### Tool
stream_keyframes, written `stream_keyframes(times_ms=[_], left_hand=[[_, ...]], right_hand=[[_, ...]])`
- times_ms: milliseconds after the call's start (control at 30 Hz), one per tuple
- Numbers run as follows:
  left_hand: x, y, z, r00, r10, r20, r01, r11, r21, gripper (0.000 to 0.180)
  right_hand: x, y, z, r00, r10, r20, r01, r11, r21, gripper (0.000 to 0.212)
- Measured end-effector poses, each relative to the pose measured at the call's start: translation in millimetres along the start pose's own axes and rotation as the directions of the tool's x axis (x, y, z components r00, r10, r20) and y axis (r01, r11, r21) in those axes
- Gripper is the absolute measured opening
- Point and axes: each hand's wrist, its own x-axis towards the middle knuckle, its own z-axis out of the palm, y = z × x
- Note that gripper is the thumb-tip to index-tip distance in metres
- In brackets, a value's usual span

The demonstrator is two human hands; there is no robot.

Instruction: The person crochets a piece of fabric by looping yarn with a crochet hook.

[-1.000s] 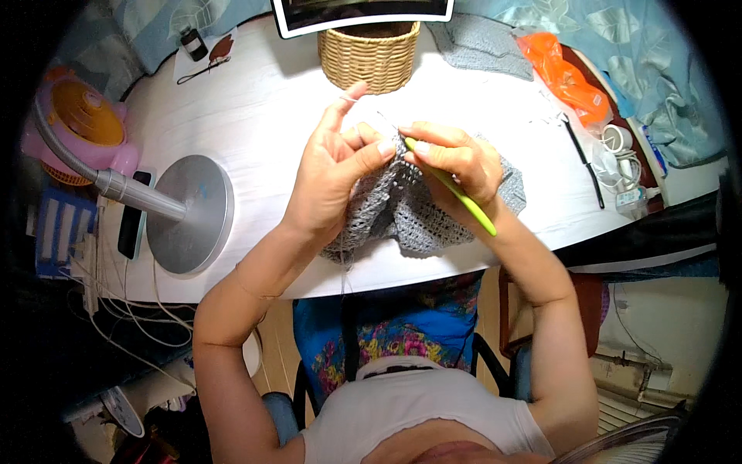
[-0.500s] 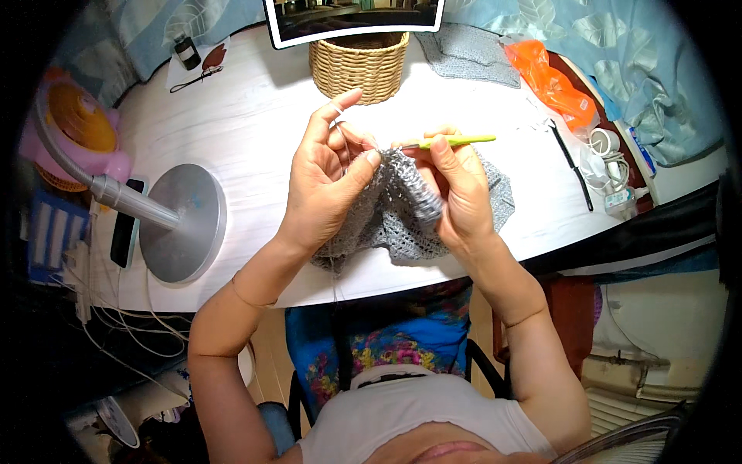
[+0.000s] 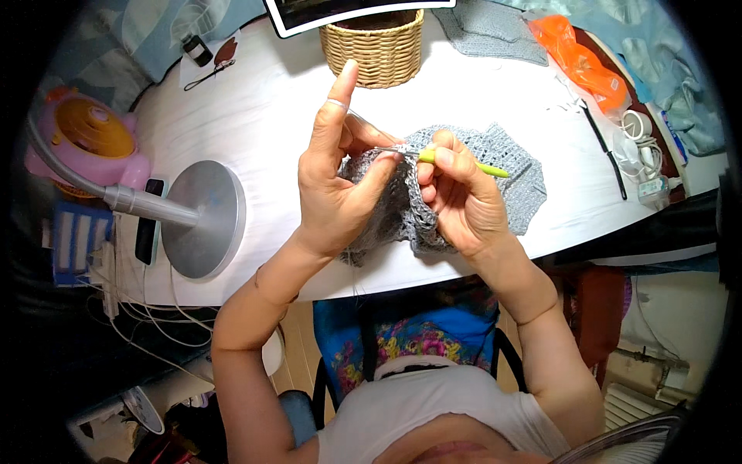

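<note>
Grey crochet work [image 3: 506,174] lies bunched between my hands and spreads over the desk to the right. My left hand [image 3: 336,174] pinches its upper edge between thumb and fingers, with the index finger raised and yarn looped round it. In my right hand [image 3: 468,185] is a crochet hook [image 3: 489,168] with a lime-green handle, held between thumb and fingers. The hook's thin metal shaft points left and reaches the stitches beside my left thumb. Loose yarn hangs below the work near the desk's front edge.
A wicker basket [image 3: 372,50] stands at the back below a screen [image 3: 348,11]. Folded grey knitted fabric [image 3: 495,35] and an orange plastic bag [image 3: 580,62] lie back right. At left are a grey lamp base [image 3: 205,220], a phone [image 3: 149,224] and a pink fan-like object [image 3: 93,139].
The whole view has shifted, so the desk items sit further right. My left index finger points straighter up, the hook tilts more downward to the right, and more of the crochet work lies spread out.
</note>
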Motion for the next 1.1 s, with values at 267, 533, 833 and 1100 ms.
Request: stream_keyframes(times_ms=[267,533,833,1100], left_hand=[[1.6,6.1,3.4,0.999,-0.038,0.0,0.038,0.982,-0.183,0.08],[0.4,4.9,4.1,0.996,-0.081,0.027,0.085,0.956,-0.279,0.084],[0.1,3.9,4.4,0.997,-0.063,0.036,0.071,0.96,-0.27,0.086],[0.3,5.4,3.5,0.997,-0.074,0.01,0.074,0.949,-0.306,0.085]], right_hand=[[-0.4,-2.7,-0.5,0.999,-0.019,0.032,0.012,0.983,0.184,0.008],[1.2,0.9,-6.1,0.996,-0.087,0.013,0.083,0.98,0.183,0.011],[0.9,2.4,-7.7,0.986,-0.152,0.062,0.14,0.977,0.161,0.013],[-3.5,-0.1,-6.6,0.954,-0.294,0.052,0.297,0.953,-0.056,0.011]])
